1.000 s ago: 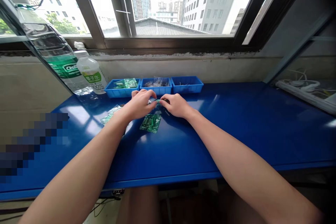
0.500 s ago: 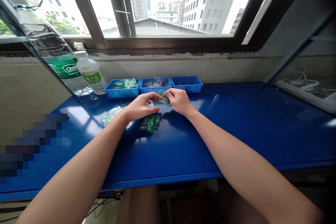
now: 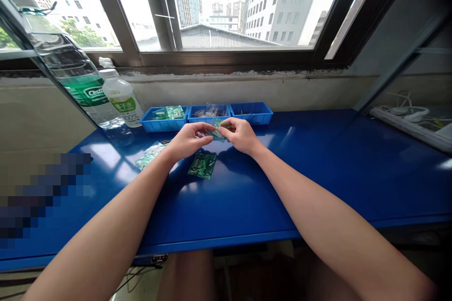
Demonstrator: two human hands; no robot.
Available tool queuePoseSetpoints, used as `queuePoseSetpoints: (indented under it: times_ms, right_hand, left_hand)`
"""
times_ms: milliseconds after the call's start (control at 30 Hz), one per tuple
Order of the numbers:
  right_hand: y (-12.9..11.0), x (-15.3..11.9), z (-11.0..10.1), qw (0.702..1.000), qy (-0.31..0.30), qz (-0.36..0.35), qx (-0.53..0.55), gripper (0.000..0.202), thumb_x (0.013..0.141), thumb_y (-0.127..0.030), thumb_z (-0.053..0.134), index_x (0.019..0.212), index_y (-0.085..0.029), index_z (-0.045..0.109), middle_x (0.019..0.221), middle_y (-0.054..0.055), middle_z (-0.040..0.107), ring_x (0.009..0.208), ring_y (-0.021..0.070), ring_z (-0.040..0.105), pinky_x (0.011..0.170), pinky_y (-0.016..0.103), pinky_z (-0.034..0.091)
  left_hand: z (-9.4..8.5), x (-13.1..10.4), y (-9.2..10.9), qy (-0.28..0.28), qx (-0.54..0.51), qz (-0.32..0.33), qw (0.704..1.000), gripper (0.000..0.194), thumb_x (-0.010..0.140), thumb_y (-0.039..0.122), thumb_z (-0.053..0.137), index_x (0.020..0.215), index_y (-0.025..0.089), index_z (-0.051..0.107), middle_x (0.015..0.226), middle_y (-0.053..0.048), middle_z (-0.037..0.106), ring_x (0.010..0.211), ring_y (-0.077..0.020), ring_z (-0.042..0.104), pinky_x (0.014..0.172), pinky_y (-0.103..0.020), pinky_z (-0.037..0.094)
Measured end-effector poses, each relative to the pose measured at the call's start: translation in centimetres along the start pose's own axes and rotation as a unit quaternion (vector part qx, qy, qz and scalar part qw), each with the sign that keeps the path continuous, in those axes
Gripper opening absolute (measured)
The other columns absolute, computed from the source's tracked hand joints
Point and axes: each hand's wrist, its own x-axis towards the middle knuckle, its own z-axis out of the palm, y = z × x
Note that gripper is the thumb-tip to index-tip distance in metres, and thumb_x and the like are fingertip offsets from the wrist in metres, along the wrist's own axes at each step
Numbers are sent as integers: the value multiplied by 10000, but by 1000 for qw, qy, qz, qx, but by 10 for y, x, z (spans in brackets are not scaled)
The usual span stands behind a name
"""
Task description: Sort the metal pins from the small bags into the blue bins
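Observation:
Between my hands, just in front of the blue bins, is a small clear plastic bag point(image 3: 218, 135) with green circuit boards in it. My right hand point(image 3: 242, 137) pinches its upper right side between thumb and bent fingers. My left hand point(image 3: 190, 142) has its thumb and fingertips closed in on the bag's left edge. A second bag of green boards point(image 3: 202, 165) lies flat on the table below my hands. More bagged boards point(image 3: 150, 154) lie left of it, partly hidden by my left forearm.
Three blue bins stand in a row at the wall: the left bin point(image 3: 164, 125) holds bagged boards, the middle bin point(image 3: 197, 119) clear packets, the right bin point(image 3: 259, 119) small dark parts. Two bottles, a large water bottle point(image 3: 84, 89) and a smaller bottle point(image 3: 122, 96), stand at the left. A power strip point(image 3: 409, 124) lies far right.
My left thumb and fingers have closed in on the bag from the left. The bag has shifted slightly left and turned, with my right hand still on it.

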Motion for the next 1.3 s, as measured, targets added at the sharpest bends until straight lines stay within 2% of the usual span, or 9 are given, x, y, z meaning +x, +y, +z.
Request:
queuePoseSetpoints:
  times_ms: [367,567,700,800,900,1000,1167,1233,1300]
  right_hand:
    - [5,4,-1,999,37,16,34,193,746,-338,655,828,-163,647,758,40,676,692,161,617,627,284,496]
    - [6,7,3,993,46,51,95,169,808,-299,544,876,-159,611,611,-20,581,482,103,520,482,239,431]
    - [8,9,3,987,63,82,120,186,802,-225,504,966,-162,563,657,-23,600,429,85,494,453,230,425]
    - [9,10,2,988,72,90,105,244,776,-212,528,1014,-163,552,797,16,654,448,82,512,469,238,443]
    - [9,8,1,993,65,83,54,257,754,-235,565,1000,-162,584,815,28,662,505,100,546,525,252,474]
    - [6,5,1,996,56,71,3,256,745,-263,593,978,-162,616,826,32,672,584,125,580,616,280,504]
    - [3,2,2,997,31,57,-30,246,755,-282,599,970,-168,633,819,27,683,670,153,612,700,307,512]
    - [2,1,3,998,21,52,-38,239,758,-278,603,965,-164,637,813,27,685,694,157,620,713,304,508]
    - [1,1,3,998,9,46,-48,229,761,-265,604,961,-160,641,810,27,687,720,159,627,727,299,502]
  left_hand:
    - [1,0,0,-16,26,-1,1000,364,750,364,624,1032,140,677,873,-65,671,718,-167,580,672,-301,483]
    - [4,2,1,25,32,1,999,386,748,331,595,1062,124,683,870,-68,688,726,-175,598,691,-307,496]
    - [5,2,-1,45,63,31,997,421,758,305,582,1130,122,653,1036,-94,676,834,-193,617,769,-317,497]
    - [4,3,-6,61,108,57,991,562,766,297,572,1296,113,539,1305,-135,549,1026,-227,588,855,-328,482]
    - [3,4,-11,92,179,71,977,719,777,307,562,1438,108,362,1486,-148,357,1307,-279,400,1038,-372,376]
    - [1,5,-14,163,274,50,946,786,801,334,534,1498,128,236,1550,-135,246,1408,-310,222,1119,-436,243]
    - [-2,6,-10,268,380,-7,885,782,840,365,470,1522,146,158,1586,-117,146,1382,-327,239,1089,-454,236]
    - [-3,7,-11,251,409,-21,877,749,852,354,452,1517,137,183,1582,-119,162,1382,-331,236,1083,-466,227]
    - [-2,8,-15,185,438,-32,879,720,846,356,463,1498,136,253,1574,-126,195,1380,-353,237,1072,-503,219]
